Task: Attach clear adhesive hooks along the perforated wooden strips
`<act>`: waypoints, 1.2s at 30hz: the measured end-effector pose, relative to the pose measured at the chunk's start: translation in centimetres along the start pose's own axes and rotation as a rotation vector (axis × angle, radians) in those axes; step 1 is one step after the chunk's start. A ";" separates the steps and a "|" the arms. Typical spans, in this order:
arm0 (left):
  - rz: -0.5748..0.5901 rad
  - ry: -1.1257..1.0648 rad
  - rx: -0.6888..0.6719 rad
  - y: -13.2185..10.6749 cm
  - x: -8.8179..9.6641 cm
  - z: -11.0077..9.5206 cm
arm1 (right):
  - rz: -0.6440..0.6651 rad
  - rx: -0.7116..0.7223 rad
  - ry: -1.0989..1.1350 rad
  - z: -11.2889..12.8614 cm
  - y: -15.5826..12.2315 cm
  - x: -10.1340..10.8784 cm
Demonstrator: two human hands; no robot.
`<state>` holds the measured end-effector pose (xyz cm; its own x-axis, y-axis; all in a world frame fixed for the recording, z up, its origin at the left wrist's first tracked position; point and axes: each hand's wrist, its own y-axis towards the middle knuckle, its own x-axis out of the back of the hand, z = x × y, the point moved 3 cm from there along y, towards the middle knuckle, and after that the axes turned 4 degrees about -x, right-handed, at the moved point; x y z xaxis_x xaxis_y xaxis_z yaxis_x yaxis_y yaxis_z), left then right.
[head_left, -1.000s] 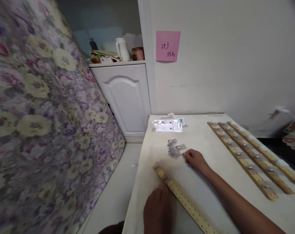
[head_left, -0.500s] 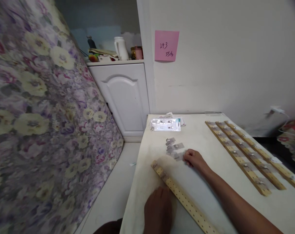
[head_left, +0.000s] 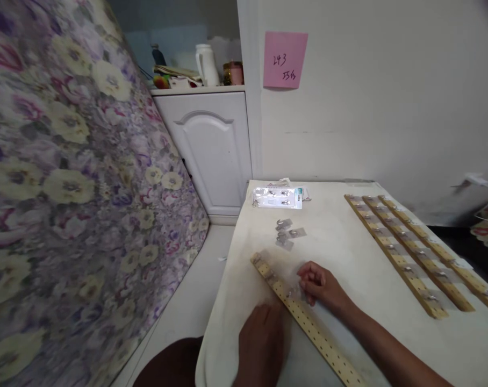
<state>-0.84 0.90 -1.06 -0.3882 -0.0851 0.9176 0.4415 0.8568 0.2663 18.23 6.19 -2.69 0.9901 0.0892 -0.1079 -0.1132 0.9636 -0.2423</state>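
Right hand [head_left: 322, 286] curled, fingertips pinching small clear-backed metal hook [head_left: 293, 292] against long perforated wooden strip [head_left: 312, 328]. Left hand [head_left: 262, 344] flat, palm down, gripping nothing, beside strip. Beyond right hand: loose hooks [head_left: 287, 234] on matte cream worktop [head_left: 341, 236].

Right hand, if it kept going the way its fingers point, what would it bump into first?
Probably the holed wooden strip, lying just past the fingertips of the right hand; whether they touch is unclear.
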 end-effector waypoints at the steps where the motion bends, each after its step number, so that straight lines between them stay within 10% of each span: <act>1: -0.028 -0.004 -0.012 -0.3 -0.1 -0.1 | 0.014 -0.010 -0.027 0.0 -0.1 -0.3; 8: -0.190 0.044 -0.040 -1.1 -1.4 -0.2 | 0.049 -0.035 -0.110 0.1 -0.6 -0.8; 36: -0.086 0.107 0.003 -0.6 -0.2 -0.7 | -0.037 -0.008 -0.232 0.1 -0.7 -1.1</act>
<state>-0.48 0.01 -1.17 -0.3361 -0.2115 0.9178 0.4082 0.8455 0.3443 17.23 5.44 -2.27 0.9859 0.1107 0.1255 -0.0766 0.9653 -0.2497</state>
